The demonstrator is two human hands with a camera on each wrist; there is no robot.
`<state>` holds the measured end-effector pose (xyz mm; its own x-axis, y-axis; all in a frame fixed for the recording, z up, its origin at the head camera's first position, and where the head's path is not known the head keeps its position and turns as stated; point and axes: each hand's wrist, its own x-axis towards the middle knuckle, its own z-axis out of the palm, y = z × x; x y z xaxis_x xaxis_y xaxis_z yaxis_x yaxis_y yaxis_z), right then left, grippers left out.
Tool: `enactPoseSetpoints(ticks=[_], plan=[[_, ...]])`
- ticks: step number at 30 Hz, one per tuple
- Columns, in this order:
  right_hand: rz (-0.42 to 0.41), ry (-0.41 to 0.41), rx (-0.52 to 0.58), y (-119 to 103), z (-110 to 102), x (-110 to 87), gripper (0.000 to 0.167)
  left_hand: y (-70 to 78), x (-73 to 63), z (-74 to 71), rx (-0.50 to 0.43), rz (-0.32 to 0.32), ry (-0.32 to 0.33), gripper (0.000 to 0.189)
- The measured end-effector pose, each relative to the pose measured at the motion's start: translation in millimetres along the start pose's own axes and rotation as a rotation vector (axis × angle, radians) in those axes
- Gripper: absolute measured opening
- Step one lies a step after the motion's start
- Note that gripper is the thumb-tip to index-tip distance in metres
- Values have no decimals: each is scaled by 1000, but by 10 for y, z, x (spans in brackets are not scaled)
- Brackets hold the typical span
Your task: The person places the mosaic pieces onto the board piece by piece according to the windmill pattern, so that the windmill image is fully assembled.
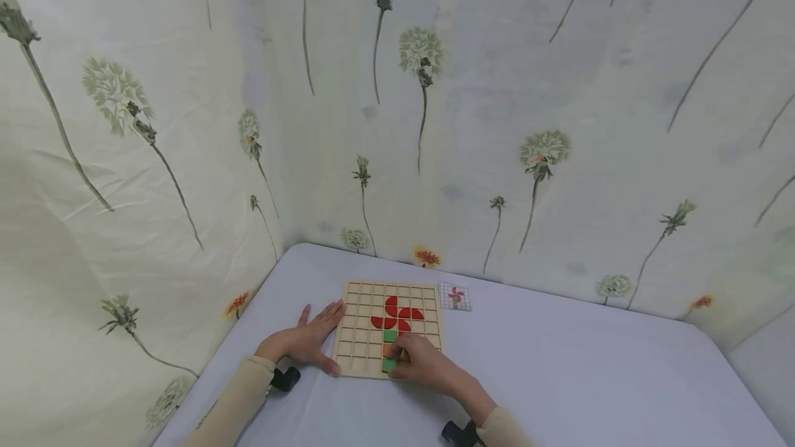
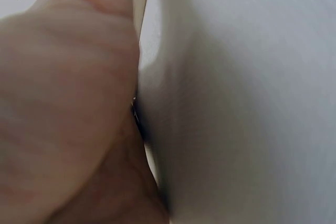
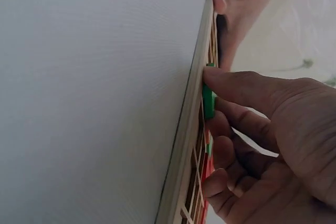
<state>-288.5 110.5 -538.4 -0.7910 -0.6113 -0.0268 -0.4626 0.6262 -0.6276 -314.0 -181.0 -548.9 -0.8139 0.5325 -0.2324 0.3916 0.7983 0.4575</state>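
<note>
A light wooden grid board [image 1: 360, 326] lies on the table in the head view. My left hand [image 1: 304, 343] rests along its left edge, fingers spread and thumb at the near left corner. At the board's near edge, my right hand [image 1: 425, 363] pinches a green square tile [image 3: 208, 100] between thumb and index finger. Just beyond sit an orange tile [image 1: 386, 350], partly hidden by the fingers, and another green tile [image 1: 390, 336]. Red rounded pieces [image 1: 391, 306] form a pinwheel above this column. The left wrist view shows mostly the palm [image 2: 63, 103].
A small pattern card [image 1: 455, 297] with a red pinwheel picture lies beside the board's far right corner. The white-covered table [image 1: 559, 364] stretches to the right. A curtain with dandelion prints [image 1: 472, 123] hangs behind and along the left side.
</note>
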Motion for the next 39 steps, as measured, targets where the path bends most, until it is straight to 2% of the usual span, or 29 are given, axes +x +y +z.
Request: enactPoseSetpoints(ticks=[11,20,30,39], plan=[[12,-35,13,-72,-54,-12,19,28,-18,-10,1,-23,7,128],[13,26,-16,-124,-14,-21,18,45,-12,-12,0,-26,5,127],[51,30,-27,-121,19,-42,17,41,-23,15,-12,4,-6,128],[46,73,-64,-153,17,-52,17,51,-26,5,-20,-10,-2,128]])
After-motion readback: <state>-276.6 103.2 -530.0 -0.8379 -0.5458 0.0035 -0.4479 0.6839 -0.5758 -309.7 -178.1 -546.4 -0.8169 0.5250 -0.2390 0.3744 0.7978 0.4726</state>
